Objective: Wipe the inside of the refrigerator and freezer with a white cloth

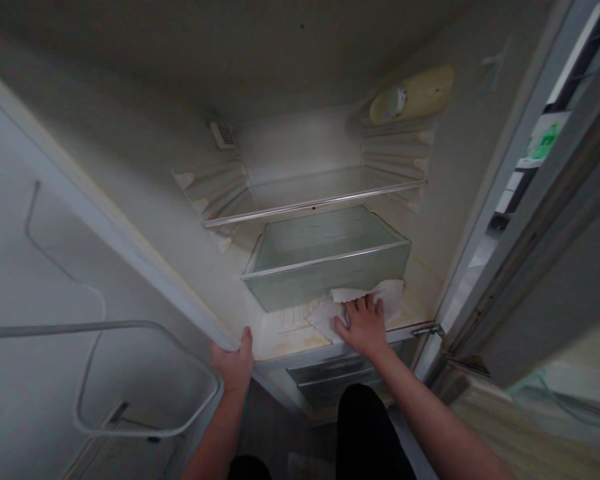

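Observation:
My right hand (366,327) presses down on a crumpled white paper towel (391,299) at the front right of the fridge floor (283,343). Its fingers are bent and somewhat apart over the towel. Yellowish-brown stains mark the floor around it. Just behind the towel stands a clear greenish drawer (300,285) with a pale front rim. On the left, my left hand (234,362) grips the front edge of the fridge wall (200,313), thumb upward; the other fingers are mostly hidden.
Above the drawer lies a glass shelf (310,193). A yellowish light cover (420,95) is on the upper right wall. The fridge door (545,267) stands open at right. Below is a lower compartment (333,373). A grey cable (145,325) hangs at left.

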{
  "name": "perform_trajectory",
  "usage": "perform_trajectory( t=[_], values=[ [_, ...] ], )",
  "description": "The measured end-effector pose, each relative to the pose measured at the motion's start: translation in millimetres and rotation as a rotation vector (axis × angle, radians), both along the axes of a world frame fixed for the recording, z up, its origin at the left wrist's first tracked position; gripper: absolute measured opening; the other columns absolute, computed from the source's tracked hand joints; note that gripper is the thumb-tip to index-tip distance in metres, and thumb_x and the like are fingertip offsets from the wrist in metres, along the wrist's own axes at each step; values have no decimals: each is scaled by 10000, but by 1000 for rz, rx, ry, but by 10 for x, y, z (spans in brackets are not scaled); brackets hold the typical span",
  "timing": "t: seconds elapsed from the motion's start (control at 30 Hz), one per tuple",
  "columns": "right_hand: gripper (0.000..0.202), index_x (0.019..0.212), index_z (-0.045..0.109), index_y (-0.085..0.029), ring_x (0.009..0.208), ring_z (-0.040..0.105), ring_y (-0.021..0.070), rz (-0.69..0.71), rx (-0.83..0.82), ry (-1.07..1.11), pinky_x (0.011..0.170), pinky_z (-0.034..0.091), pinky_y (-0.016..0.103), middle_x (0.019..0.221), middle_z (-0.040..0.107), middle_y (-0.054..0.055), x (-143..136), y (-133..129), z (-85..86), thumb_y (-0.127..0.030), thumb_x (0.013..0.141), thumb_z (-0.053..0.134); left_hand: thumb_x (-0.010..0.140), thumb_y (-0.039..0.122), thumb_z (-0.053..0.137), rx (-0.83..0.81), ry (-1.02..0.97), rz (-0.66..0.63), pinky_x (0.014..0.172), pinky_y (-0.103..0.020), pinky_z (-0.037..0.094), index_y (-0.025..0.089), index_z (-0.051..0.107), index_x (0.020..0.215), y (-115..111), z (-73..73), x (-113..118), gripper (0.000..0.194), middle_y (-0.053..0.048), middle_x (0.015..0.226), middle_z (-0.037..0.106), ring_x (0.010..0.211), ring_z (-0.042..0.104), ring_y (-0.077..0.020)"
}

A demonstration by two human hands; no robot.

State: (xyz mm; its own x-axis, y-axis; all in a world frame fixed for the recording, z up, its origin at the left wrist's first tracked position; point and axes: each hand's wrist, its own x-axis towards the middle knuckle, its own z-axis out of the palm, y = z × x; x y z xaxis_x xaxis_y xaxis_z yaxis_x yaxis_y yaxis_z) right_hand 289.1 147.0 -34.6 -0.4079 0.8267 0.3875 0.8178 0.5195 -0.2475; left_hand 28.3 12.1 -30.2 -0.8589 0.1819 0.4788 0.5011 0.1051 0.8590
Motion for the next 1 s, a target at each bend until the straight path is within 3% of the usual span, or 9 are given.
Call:
perform_trajectory(
  t=[0.23, 0.5, 0.7, 1.0],
  values=[
    [513, 1268, 632, -211, 1332, 391, 375, -69, -28, -13, 1145, 172, 562, 1313, 575, 154, -22, -27, 44, -550, 940, 429, 697, 530, 698, 11, 69, -41, 835, -419, 564, 141, 598, 1029, 13, -64, -12, 521, -135, 943, 703, 885, 692, -272],
    [487, 1268, 628, -222, 1278, 430, 371, -54, 19, -40, 1126, 205, 565, 1275, 582, 144, -34, -24, 59, -527, 934, 449, 697, 573, 694, -16, 65, -32, 825, -429, 550, 154, 593, 996, -3, -90, -33, 524, -106, 891, 678, 859, 679, -276],
    [490, 1253, 634, -212, 1263, 443, 372, -55, 17, -38, 1117, 228, 566, 1267, 585, 151, -25, -12, 56, -535, 934, 449, 701, 563, 691, -3, 71, -11, 845, -443, 547, 142, 580, 1056, 11, -35, 19, 561, -137, 946, 678, 882, 677, -285],
    [512, 1276, 630, -213, 1266, 444, 385, -47, 4, -61, 1123, 216, 566, 1276, 583, 160, -20, -23, 98, -543, 933, 442, 693, 552, 711, -1, 29, -59, 894, -429, 542, 158, 590, 1106, -13, -82, -32, 584, -143, 1014, 690, 952, 681, -281]
  ],
)
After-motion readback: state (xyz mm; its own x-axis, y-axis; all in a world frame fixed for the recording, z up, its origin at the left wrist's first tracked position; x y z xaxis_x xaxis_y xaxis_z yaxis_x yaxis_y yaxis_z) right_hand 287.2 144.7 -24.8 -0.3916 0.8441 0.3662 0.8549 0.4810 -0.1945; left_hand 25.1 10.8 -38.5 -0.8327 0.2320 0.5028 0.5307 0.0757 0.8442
